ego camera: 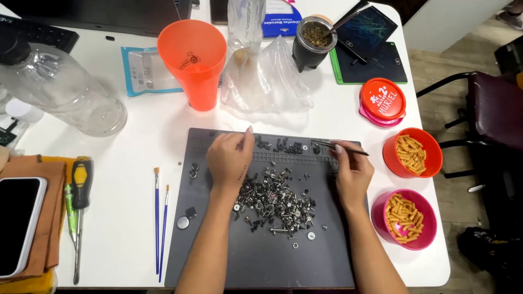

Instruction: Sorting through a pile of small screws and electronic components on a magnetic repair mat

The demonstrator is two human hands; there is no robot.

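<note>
A dark grey work mat point(261, 261) lies on the white table with a heap of small screws, nuts and washers point(275, 201) in its middle. My left hand point(230, 159) rests on the mat at the heap's upper left, fingers pointing to the small parts in the mat's top compartments point(280, 145). My right hand point(353, 173) holds thin metal tweezers point(339, 147), whose tips point left toward those compartments.
An orange cup point(193, 62), clear plastic bags point(267, 76), a large clear bottle point(62, 90) and a dark cup with a metal straw point(313, 41) stand behind the mat. Two bowls of orange snacks point(412, 153) sit right. Two brushes point(159, 223), screwdrivers point(79, 209) and a phone point(19, 223) lie left.
</note>
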